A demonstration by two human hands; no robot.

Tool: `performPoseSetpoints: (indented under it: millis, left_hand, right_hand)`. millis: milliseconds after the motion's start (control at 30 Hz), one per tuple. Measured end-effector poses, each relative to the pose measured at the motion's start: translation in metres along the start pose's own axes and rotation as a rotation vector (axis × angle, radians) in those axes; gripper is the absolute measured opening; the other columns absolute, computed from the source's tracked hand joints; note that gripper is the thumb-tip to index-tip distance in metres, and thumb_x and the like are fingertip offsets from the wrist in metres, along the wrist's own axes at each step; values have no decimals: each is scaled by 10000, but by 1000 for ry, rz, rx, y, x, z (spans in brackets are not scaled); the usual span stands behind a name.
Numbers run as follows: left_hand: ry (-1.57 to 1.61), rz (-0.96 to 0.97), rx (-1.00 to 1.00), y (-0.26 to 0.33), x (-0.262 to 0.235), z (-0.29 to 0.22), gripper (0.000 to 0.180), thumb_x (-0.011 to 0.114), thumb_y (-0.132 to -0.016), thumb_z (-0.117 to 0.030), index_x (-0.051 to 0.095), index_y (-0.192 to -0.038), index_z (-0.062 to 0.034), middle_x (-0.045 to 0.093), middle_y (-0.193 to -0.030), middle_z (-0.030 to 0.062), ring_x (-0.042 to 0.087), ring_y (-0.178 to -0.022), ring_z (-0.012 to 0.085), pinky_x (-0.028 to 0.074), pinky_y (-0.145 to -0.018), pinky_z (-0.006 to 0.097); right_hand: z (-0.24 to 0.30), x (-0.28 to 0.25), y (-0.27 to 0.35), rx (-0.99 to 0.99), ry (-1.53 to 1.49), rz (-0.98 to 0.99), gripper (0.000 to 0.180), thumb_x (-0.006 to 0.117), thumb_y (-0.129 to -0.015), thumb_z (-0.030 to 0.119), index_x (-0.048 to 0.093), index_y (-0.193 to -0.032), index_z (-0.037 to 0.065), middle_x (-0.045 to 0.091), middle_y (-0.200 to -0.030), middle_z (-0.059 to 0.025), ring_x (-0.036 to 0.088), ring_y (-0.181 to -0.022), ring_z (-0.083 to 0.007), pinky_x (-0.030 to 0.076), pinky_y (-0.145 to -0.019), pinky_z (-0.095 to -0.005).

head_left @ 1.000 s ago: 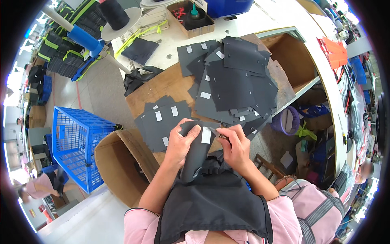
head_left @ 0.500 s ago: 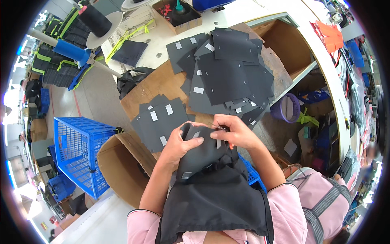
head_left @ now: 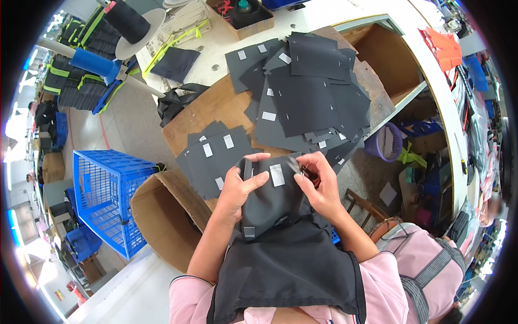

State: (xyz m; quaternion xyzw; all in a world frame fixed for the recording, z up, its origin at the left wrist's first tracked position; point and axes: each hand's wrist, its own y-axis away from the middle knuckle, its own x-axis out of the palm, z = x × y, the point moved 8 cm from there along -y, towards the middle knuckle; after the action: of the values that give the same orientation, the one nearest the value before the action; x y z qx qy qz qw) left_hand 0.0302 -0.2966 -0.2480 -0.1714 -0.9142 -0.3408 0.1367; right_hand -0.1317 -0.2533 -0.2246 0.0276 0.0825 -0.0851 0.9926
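Observation:
My left hand (head_left: 240, 190) grips a dark grey fabric panel (head_left: 272, 208) by its upper left part, thumb on top and fingers behind. A white label (head_left: 277, 175) shows near the panel's upper edge, and a smaller tag (head_left: 249, 232) at its lower left corner. At the panel's upper right edge, my right hand (head_left: 322, 186) is closed around small dark thread snips (head_left: 306, 173), mostly hidden by the fingers. Beyond my hands, a small stack of similar panels (head_left: 216, 164) and a larger, loose pile (head_left: 305, 105) lie on a wooden board (head_left: 186, 121).
To the left stand a blue plastic crate (head_left: 110, 200) and an open cardboard box (head_left: 156, 216). A white table (head_left: 216, 56) carries a thread cone (head_left: 127, 21) and a small box (head_left: 253, 27). A purple basket (head_left: 384, 141) is at right, with another person (head_left: 423, 259) close by.
My right hand has shifted slightly right and turned, leaving the white label in full sight. The panel lies flatter, and the whole view has moved a little.

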Motion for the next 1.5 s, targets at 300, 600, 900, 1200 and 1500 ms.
performPoseSetpoints:
  millis: [300,600,900,1200,1500]
  left_hand:
    - [-108,26,82,2,3,-6,429,665,-759,-54,543,-1170,-49,566,-919,-4,527,-824,69,440,-749,220]
    - [-87,-16,94,5,2,-9,445,644,-759,-29,530,-1188,-61,554,-863,-22,519,-770,52,428,-704,204]
    - [-120,49,57,6,8,-10,487,650,-735,-30,524,-1204,-65,557,-856,-10,525,-782,66,433,-710,218]
    - [-91,60,55,7,9,-12,512,635,-733,-27,512,-1228,-70,559,-923,13,540,-827,83,445,-753,229]
    - [-98,58,45,7,8,-11,525,625,-725,-19,505,-1235,-57,558,-938,16,535,-836,82,436,-759,224]
  right_hand:
    - [37,4,5,-430,470,36,330,713,-674,45,593,-982,60,560,-849,-79,580,-651,-239,460,-546,-320]
    - [40,-5,9,-462,462,-24,295,714,-656,45,616,-933,62,559,-796,-67,568,-643,-230,456,-558,-329]
    - [43,-4,3,-585,530,67,326,728,-639,58,620,-946,71,564,-795,-46,556,-643,-206,429,-541,-315]
    - [48,-3,7,-544,537,80,333,728,-640,58,617,-954,69,555,-780,-39,560,-617,-202,435,-540,-309]
    - [46,-8,11,-540,502,56,353,729,-625,10,620,-957,58,568,-772,-77,559,-624,-230,454,-527,-318]
